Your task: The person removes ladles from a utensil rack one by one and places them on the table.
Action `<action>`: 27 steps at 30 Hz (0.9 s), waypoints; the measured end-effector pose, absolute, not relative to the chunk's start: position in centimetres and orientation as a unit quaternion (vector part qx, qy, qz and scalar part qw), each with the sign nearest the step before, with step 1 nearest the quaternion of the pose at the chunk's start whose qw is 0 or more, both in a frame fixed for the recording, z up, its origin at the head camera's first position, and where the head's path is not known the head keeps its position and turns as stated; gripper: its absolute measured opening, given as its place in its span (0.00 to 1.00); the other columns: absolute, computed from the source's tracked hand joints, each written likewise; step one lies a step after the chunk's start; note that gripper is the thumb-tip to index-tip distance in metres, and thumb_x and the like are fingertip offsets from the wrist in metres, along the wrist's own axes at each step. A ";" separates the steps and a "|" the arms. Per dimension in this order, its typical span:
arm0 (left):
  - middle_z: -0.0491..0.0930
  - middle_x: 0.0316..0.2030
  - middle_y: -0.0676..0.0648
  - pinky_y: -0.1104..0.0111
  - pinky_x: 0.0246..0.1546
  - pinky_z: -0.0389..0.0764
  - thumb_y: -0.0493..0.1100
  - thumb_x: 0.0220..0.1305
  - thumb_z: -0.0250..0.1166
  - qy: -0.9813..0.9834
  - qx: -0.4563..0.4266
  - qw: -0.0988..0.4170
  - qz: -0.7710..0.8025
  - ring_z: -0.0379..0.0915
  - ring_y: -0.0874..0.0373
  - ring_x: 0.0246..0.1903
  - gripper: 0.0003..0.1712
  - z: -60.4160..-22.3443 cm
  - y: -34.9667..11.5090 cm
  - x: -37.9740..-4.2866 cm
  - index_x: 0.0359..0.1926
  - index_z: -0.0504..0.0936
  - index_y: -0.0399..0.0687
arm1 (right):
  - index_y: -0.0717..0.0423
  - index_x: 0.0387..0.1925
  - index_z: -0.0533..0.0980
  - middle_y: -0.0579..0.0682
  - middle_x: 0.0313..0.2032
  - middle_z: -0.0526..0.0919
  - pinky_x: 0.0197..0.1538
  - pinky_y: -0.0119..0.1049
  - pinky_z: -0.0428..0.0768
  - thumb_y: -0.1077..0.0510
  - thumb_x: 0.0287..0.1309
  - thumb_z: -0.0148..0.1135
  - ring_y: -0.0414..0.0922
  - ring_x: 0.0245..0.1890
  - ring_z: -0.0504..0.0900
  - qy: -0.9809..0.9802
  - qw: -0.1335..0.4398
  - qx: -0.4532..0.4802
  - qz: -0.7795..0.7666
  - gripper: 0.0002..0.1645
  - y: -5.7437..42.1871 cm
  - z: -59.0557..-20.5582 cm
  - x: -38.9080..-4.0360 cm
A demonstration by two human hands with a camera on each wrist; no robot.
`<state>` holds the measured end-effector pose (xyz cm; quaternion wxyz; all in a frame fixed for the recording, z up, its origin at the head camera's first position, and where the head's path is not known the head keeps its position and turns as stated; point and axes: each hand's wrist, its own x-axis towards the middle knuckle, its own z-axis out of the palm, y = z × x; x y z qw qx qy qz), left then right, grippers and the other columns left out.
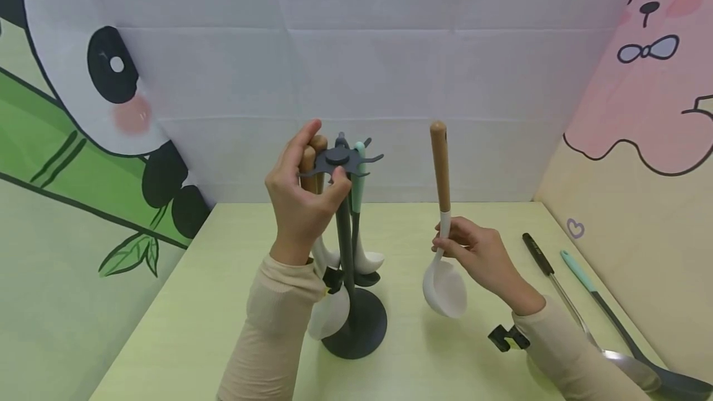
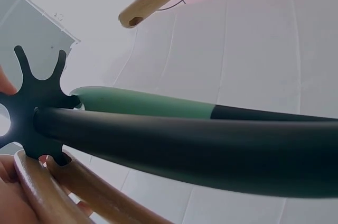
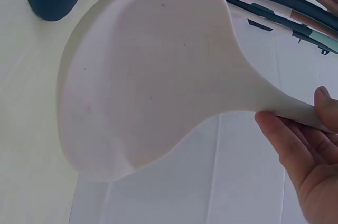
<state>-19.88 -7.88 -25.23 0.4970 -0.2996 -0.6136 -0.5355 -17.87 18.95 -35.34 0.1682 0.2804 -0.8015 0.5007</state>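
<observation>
My right hand (image 1: 483, 255) pinches the white neck of a ladle (image 1: 447, 289) with a wooden handle. The ladle is held upright above the table, bowl down; its white bowl fills much of the right wrist view. My left hand (image 1: 301, 197) grips the hooked top of a dark utensil stand (image 1: 337, 155), thumb at the front edge. Two wooden handles (image 2: 100, 192) hang beside that hand, and a mint-green handle (image 1: 358, 184) hangs on the stand's other side. Low on the stand a white bowl (image 1: 330, 314) shows, partly hidden by the left sleeve.
On the right of the pale table (image 1: 178, 327) lie a black-handled metal utensil (image 1: 565, 293) and a mint-handled dark utensil (image 1: 609, 314), partly behind the right forearm. The stand's round base (image 1: 367, 327) rests on the table. A pale cloth wall (image 1: 379, 73) rises behind.
</observation>
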 end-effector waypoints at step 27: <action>0.82 0.42 0.32 0.69 0.48 0.75 0.42 0.46 0.59 -0.627 -0.292 0.496 -0.525 0.79 0.43 0.42 0.35 -25.2 -8.0 -19.8 0.56 0.77 0.24 | 0.66 0.43 0.78 0.57 0.33 0.87 0.32 0.32 0.84 0.74 0.55 0.66 0.49 0.31 0.88 -0.851 0.193 0.289 0.393 0.13 23.3 -36.4 -17.2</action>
